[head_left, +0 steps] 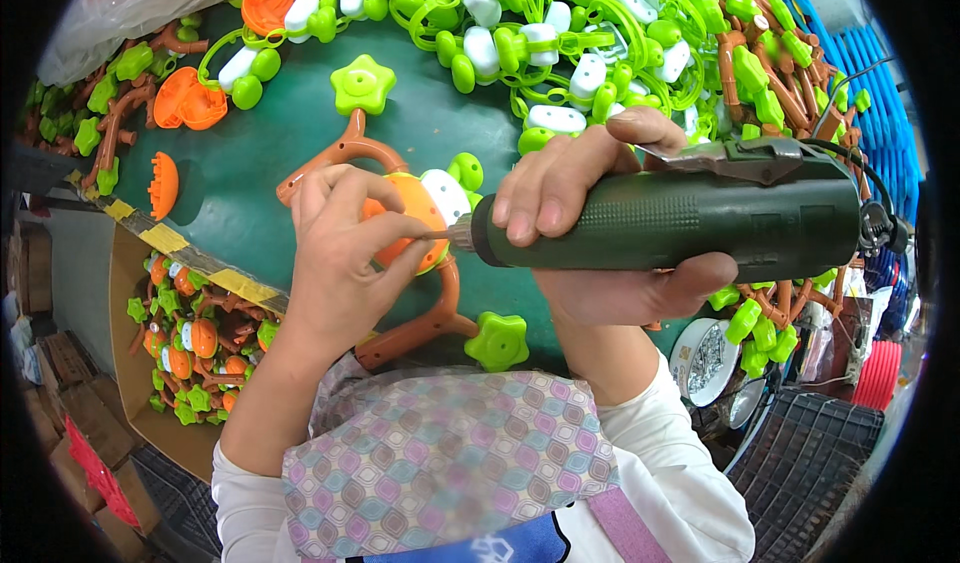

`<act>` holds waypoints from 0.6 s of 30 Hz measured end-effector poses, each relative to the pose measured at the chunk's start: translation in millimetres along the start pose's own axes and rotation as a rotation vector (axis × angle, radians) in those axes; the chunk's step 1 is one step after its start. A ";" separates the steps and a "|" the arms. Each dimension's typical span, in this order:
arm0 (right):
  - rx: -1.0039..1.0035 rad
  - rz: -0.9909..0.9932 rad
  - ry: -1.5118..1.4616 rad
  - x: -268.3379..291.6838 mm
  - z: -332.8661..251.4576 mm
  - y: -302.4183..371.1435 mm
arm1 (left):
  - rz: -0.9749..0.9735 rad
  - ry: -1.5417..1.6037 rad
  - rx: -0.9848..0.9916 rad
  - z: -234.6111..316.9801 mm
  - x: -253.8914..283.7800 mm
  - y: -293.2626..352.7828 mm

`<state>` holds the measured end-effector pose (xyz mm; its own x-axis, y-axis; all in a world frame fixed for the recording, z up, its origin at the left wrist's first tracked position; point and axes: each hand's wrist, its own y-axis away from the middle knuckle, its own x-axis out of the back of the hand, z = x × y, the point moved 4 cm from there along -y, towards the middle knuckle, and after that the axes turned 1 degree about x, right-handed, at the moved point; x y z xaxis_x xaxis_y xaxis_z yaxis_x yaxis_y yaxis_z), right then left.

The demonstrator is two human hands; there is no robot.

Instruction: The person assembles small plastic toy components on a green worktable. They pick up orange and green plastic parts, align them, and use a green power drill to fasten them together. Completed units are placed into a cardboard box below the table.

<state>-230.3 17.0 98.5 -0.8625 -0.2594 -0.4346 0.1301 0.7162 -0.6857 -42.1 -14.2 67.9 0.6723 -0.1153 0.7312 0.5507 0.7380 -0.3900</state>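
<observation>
My right hand (575, 178) is wrapped round a dark green electric screwdriver (690, 218), held level with its bit (437, 234) pointing left. With thumb and forefinger pinched, my left hand (345, 248) closes on the end of that bit; whether a screw sits there is hidden by the fingers. Beneath both hands lies a toy part with an orange round body (425, 203), a white-and-green piece (446, 191) and brown branch-shaped arms (437, 308). One green star (363, 85) tips the far branch and another green star (497, 342) lies at the near one.
Heaped green-and-white parts (590, 43) cover the far side of the green table (235, 178). Orange shells (190, 100) lie at the left. A cardboard box (140, 333) of assembled toys stands lower left; a white tub of screws (705, 361) is at the right.
</observation>
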 end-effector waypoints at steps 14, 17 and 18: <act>-0.210 0.175 0.285 6.8 22.7 4.3 | -0.017 0.084 0.117 -19.6 -39.8 18.6; -0.278 0.140 0.141 9.9 38.8 6.1 | -0.016 0.079 0.108 -20.8 -43.1 18.4; -0.283 0.119 0.135 8.9 45.1 3.7 | -0.010 0.086 0.117 -21.4 -43.6 18.7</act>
<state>-215.5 -11.9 65.8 -0.9087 -0.0887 -0.4078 0.1089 0.8929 -0.4369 -50.5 -9.6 16.8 0.7095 -0.1758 0.6824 0.4997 0.8083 -0.3113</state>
